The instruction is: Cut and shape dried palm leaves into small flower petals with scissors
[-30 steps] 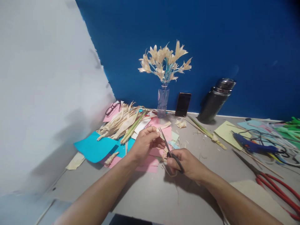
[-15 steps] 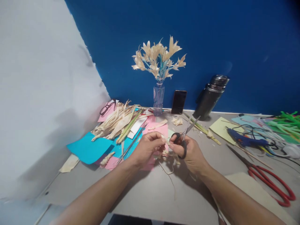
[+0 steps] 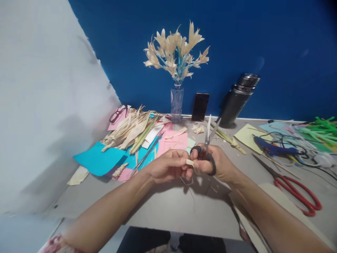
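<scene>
Between thumb and fingers, my left hand (image 3: 170, 164) pinches a small pale piece of dried husk (image 3: 190, 162). My right hand (image 3: 216, 162) has its fingers in the black handles of a pair of scissors (image 3: 207, 142). The blades point up and away from me, spread apart. The fingertips of my right hand also touch the far end of the husk piece. Thin fibres (image 3: 191, 189) lie on the table just below my hands. Part of what the fingers hold is hidden behind them.
Dried husks (image 3: 129, 130) lie on coloured paper at the left. A bottle vase (image 3: 177, 105) of husk flowers (image 3: 179, 49), a phone (image 3: 200, 106) and a flask (image 3: 238, 102) stand at the back. Red-handled shears (image 3: 296, 193) and a blue glue gun (image 3: 275, 146) lie at the right.
The view has tilted down a little. My hands have turned, and the pale husk piece now shows more plainly between them. The scissors stand more upright, their blades still apart.
</scene>
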Demonstrator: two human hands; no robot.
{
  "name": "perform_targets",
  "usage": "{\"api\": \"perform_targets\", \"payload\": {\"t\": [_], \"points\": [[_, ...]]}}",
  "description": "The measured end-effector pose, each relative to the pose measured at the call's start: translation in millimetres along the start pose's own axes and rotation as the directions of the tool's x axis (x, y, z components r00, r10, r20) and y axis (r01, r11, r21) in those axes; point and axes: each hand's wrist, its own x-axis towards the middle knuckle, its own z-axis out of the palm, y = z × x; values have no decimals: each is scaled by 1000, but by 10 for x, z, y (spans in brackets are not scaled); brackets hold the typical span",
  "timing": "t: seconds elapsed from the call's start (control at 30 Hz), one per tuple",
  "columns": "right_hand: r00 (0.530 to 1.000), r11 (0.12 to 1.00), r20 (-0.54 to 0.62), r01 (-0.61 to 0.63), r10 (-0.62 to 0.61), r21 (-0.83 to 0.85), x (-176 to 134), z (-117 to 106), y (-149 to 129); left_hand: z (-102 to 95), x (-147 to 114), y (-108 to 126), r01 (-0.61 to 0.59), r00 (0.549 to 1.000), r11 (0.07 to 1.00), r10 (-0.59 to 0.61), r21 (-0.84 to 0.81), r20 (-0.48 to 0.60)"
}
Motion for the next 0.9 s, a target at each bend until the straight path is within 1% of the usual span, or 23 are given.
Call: {"api": "perform_targets", "payload": {"t": [0.07,0.13,0.2,0.3,0.37,0.47,0.53,0.6,0.63,0.7,0.83,0.9], "points": [[1000,1000,20,-2,1,27,5,-24,-10,23,2,-6,-25,1000,997,26,-74,2],[999,999,37,-9,7,44,13,-32,-13,47,6,-7,-38,999,994,37,-98,-9],[999,999,32,-14,13,29,20,-35,-11,69,9,-11,-47,998,998,45,-42,-50],[1000,998,-9,-17,16,-57,25,-49,-2,98,13,-32,-45,988,997,54,70,-143],[1000,995,-18,-11,9,-102,25,-65,2,109,18,-55,-27,987,997,38,70,-158],[1000,994,-4,3,-3,-111,23,-91,1,101,25,-82,-22,995,1000,20,-16,-98],[1000,996,-11,8,-9,-94,25,-104,1,82,30,-87,-40,997,992,33,-116,-66],[999,998,-33,11,-14,-69,32,-108,-2,64,35,-81,-69,996,976,56,-208,-66],[999,998,-39,13,-15,-59,36,-105,-5,58,37,-76,-79,995,971,63,-228,-75],[999,999,-32,12,-14,-46,44,-90,-13,59,40,-69,-92,991,977,72,-193,-109],[1000,999,-9,-4,3,-51,48,-53,-23,81,45,-77,-77,974,997,75,1,-212],[1000,998,9,-2,2,-56,42,-48,-17,83,49,-93,-55,971,998,64,43,-231]]}}
